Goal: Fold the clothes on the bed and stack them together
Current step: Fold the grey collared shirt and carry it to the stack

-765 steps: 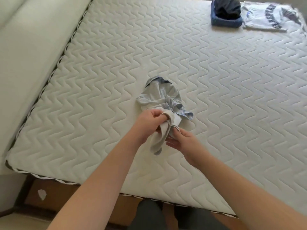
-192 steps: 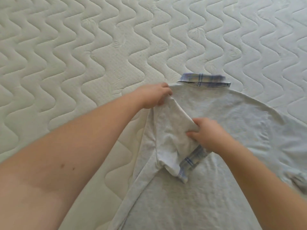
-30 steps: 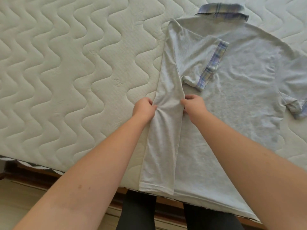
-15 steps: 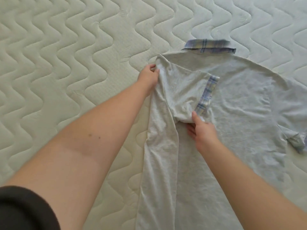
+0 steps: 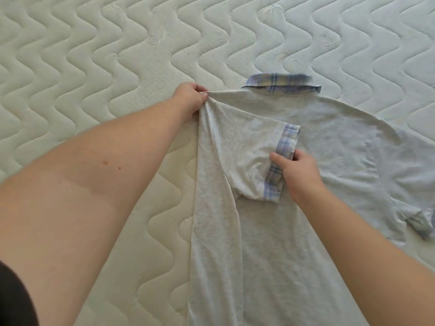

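A: One garment is in front of you, a grey shirt [image 5: 270, 243] lying flat on the quilted mattress [image 5: 94, 55], its back upward and its plaid collar [image 5: 282, 84] at the far end.

B: How is it lying?

A: Your left-hand side of it is folded inward in a long strip, running from the shoulder down toward you. The short sleeve on that side is laid over the body of the shirt, with its plaid cuff [image 5: 282, 158] pointing to the right. The other sleeve [image 5: 419, 222] lies out to the far right, crumpled at its end.

B: And my hands?

A: Your left hand [image 5: 190, 100] pinches the cloth at the folded shoulder corner, just left of the collar, with the fabric drawn taut from your fingers to the collar. Your right hand [image 5: 299, 170] has its fingers curled round the plaid cuff of the folded sleeve, thumb on top, at about the cuff's middle.

B: Anything holding the clothes, a basket or a box?

A: Only the mattress bears the shirt. Its cover is off-white with wavy stitching, and it fills the view on every side. A dark sleeve [image 5: 14, 300] shows at your left upper arm, in the lower left corner.
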`<action>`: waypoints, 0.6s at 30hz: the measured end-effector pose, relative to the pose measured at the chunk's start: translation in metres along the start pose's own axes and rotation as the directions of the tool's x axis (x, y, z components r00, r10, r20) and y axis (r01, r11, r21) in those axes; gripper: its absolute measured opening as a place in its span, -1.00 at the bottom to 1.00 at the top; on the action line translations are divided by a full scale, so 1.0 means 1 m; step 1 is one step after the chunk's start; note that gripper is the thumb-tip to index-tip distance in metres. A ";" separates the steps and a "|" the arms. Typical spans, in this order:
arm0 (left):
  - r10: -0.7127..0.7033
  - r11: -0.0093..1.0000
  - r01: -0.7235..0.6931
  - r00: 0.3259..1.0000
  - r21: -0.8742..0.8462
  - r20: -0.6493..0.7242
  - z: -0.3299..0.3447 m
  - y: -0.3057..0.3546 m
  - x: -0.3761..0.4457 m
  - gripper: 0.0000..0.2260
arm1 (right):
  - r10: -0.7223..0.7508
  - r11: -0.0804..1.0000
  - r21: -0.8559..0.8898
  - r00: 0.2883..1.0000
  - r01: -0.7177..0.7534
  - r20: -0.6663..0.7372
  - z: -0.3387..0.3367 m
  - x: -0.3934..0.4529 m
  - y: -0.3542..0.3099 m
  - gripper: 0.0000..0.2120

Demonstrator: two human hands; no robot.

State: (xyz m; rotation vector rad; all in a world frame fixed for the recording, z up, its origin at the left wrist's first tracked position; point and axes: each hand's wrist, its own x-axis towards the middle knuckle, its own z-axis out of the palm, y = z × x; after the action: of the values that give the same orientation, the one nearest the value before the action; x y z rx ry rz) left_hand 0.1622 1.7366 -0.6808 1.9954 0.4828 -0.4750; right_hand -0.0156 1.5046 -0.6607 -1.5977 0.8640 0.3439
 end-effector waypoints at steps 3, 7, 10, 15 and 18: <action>0.066 0.994 -0.063 0.997 0.095 -0.031 0.001 0.000 -0.002 -0.84 | -0.100 0.987 -0.127 0.994 0.095 -0.035 -0.004 0.005 -0.002 -0.86; -0.078 0.993 0.081 0.996 -0.086 0.046 -0.003 -0.004 -0.011 -0.75 | -0.050 0.991 -0.121 0.998 0.053 0.023 -0.010 0.012 -0.004 -0.71; -0.167 0.980 0.183 0.970 -0.076 0.176 -0.009 -0.005 -0.015 -0.83 | -0.130 0.990 -0.056 0.991 0.132 0.035 -0.014 0.014 -0.013 -0.85; -0.061 0.988 0.065 0.998 -0.142 0.036 0.002 -0.008 -0.019 -0.90 | -0.181 0.977 -0.116 0.983 0.177 -0.026 -0.010 0.013 -0.014 -0.74; -0.088 0.981 0.083 0.996 -0.173 -0.026 0.003 -0.011 -0.028 -0.84 | -0.201 0.944 -0.287 0.974 0.165 -0.103 -0.016 0.001 -0.006 -0.47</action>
State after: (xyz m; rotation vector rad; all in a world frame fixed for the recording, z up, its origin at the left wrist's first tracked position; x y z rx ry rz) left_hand 0.1321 1.7346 -0.6755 1.8243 0.6119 -0.4383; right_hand -0.0145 1.4896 -0.6534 -1.9646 0.7821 0.2362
